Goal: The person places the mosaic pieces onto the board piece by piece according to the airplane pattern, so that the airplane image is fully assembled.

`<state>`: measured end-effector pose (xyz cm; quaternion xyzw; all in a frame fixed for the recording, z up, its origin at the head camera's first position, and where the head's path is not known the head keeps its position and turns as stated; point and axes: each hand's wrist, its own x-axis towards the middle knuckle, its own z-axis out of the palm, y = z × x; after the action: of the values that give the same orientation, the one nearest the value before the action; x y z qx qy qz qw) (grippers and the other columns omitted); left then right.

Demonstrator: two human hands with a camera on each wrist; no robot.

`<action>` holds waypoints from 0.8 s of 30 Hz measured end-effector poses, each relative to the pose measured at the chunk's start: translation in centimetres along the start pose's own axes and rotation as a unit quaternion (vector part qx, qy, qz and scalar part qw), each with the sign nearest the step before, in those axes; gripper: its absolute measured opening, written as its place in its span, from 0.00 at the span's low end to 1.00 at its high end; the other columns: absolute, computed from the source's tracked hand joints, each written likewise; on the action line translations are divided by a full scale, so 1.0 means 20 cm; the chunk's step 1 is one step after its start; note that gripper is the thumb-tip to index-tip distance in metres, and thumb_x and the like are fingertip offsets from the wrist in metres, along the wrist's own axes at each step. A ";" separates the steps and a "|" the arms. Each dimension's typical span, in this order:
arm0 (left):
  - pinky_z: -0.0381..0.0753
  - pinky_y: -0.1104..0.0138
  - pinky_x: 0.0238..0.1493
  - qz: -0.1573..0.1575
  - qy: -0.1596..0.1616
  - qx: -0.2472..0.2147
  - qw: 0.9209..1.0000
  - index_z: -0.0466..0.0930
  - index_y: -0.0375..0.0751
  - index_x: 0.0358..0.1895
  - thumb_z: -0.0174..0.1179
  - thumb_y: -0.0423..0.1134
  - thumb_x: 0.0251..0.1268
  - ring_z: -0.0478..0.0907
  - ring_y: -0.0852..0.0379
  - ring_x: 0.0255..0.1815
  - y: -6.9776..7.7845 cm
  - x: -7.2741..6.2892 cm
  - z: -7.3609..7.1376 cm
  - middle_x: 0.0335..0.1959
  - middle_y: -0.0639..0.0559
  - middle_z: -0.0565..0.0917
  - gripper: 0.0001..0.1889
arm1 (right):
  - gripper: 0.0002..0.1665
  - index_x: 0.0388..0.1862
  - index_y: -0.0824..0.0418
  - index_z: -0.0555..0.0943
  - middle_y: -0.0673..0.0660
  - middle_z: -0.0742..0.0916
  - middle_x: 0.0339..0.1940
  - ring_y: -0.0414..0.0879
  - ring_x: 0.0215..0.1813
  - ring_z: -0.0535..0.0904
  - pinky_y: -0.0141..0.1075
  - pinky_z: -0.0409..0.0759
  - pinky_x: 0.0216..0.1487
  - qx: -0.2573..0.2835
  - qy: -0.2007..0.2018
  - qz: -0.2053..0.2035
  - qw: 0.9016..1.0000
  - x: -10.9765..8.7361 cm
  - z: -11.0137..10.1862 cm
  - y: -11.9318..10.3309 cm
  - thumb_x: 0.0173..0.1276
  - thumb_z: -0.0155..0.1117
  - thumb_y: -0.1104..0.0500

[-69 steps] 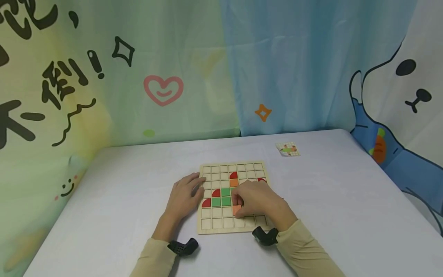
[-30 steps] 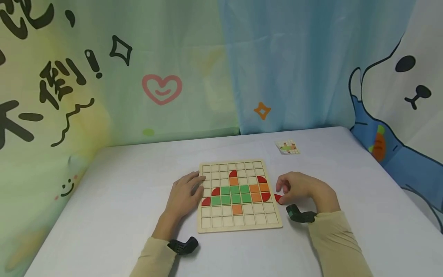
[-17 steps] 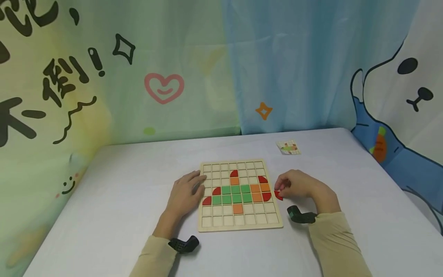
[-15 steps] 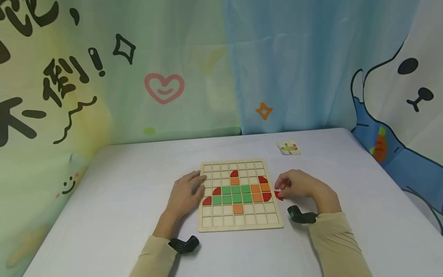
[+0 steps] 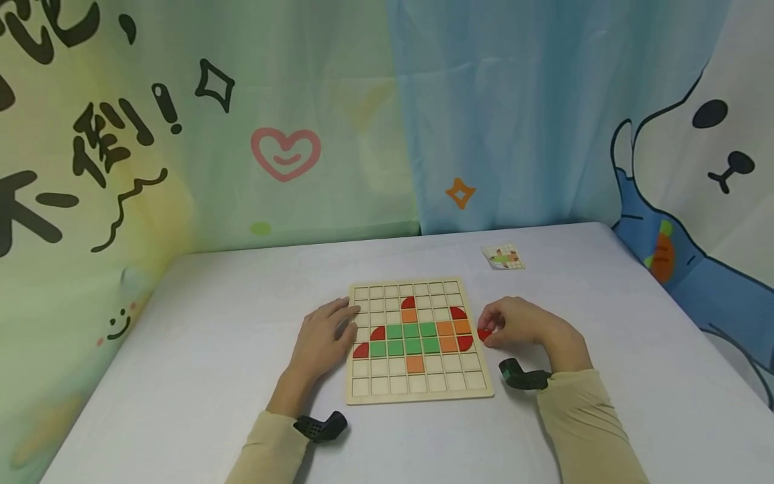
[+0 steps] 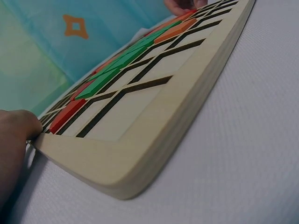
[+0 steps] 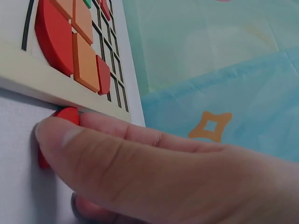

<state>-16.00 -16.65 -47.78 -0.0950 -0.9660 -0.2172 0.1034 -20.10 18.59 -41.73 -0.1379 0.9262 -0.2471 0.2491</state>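
Observation:
A wooden grid board [image 5: 379, 387] lies on the white table with coloured tiles in some cells. Green tiles [image 5: 413, 346] fill its middle, among orange tiles [image 5: 414, 364] and red quarter-round tiles [image 5: 465, 343]. My left hand [image 5: 326, 339] rests at the board's left edge, fingers loosely spread; in the left wrist view its thumb [image 6: 23, 128] touches the rim. Just off the right edge, my right hand [image 5: 525, 326] pinches a loose red quarter-round tile [image 5: 484, 334] between thumb and fingers. The right wrist view shows this red tile [image 7: 67, 114] tipped on edge, partly behind the thumb.
A small pattern card [image 5: 504, 257] with a coloured grid picture lies at the back right of the table [image 5: 254, 296]. A printed curtain [image 5: 338, 121] hangs behind. Each wrist wears a black camera mount [image 5: 322, 427].
My right hand has left an orange tile in a lower cell and moved right, off the board, to the red tile. It now pinches that tile and tips it up. My left hand stays.

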 end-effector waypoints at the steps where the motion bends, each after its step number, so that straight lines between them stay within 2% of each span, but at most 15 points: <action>1: 0.63 0.51 0.70 0.000 0.000 0.000 1.000 0.77 0.53 0.59 0.51 0.48 0.68 0.65 0.52 0.70 0.00 0.00 0.00 0.67 0.53 0.73 0.19 | 0.10 0.36 0.56 0.82 0.51 0.82 0.31 0.45 0.37 0.74 0.34 0.75 0.38 0.001 0.000 0.001 1.000 0.00 0.00 0.00 0.54 0.72 0.61; 8: 0.63 0.51 0.70 0.000 0.000 -0.002 1.000 0.77 0.54 0.60 0.51 0.48 0.68 0.65 0.52 0.70 0.00 0.00 0.00 0.67 0.53 0.72 0.19 | 0.08 0.34 0.57 0.80 0.52 0.80 0.28 0.45 0.34 0.73 0.33 0.74 0.34 0.005 0.002 -0.007 1.000 0.01 0.00 0.00 0.55 0.70 0.63; 11: 0.63 0.51 0.70 0.000 0.001 -0.001 1.000 0.77 0.54 0.60 0.51 0.48 0.68 0.65 0.52 0.70 0.00 0.00 0.00 0.67 0.53 0.73 0.19 | 0.07 0.34 0.57 0.80 0.52 0.80 0.27 0.45 0.33 0.72 0.33 0.72 0.33 0.008 0.013 -0.009 1.000 0.01 0.00 0.01 0.58 0.69 0.61; 18: 0.63 0.51 0.70 -0.001 0.001 -0.002 1.000 0.77 0.54 0.60 0.51 0.48 0.68 0.65 0.52 0.70 0.00 0.00 0.00 0.67 0.53 0.72 0.19 | 0.15 0.47 0.58 0.83 0.50 0.85 0.35 0.44 0.37 0.74 0.34 0.76 0.40 0.017 0.036 -0.022 0.999 0.00 -0.03 0.02 0.63 0.66 0.55; 21: 0.63 0.51 0.70 -0.003 -0.002 -0.001 1.000 0.77 0.54 0.60 0.51 0.48 0.68 0.65 0.52 0.70 0.00 0.00 0.00 0.67 0.53 0.72 0.19 | 0.17 0.50 0.59 0.82 0.51 0.84 0.33 0.43 0.34 0.75 0.33 0.76 0.37 0.029 0.041 -0.034 0.998 0.00 -0.04 -0.01 0.63 0.66 0.55; 24: 0.63 0.51 0.70 -0.004 -0.004 -0.002 1.000 0.77 0.54 0.60 0.51 0.48 0.68 0.65 0.52 0.70 0.01 0.00 -0.01 0.67 0.53 0.72 0.19 | 0.17 0.49 0.59 0.81 0.52 0.82 0.30 0.44 0.31 0.75 0.34 0.76 0.35 0.038 0.046 -0.051 0.997 -0.01 -0.04 -0.06 0.62 0.67 0.55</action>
<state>-15.93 -16.61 -47.64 -0.0923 -0.9662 -0.2194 0.0989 -20.25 17.98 -40.33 -0.1639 0.9182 -0.3010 0.1985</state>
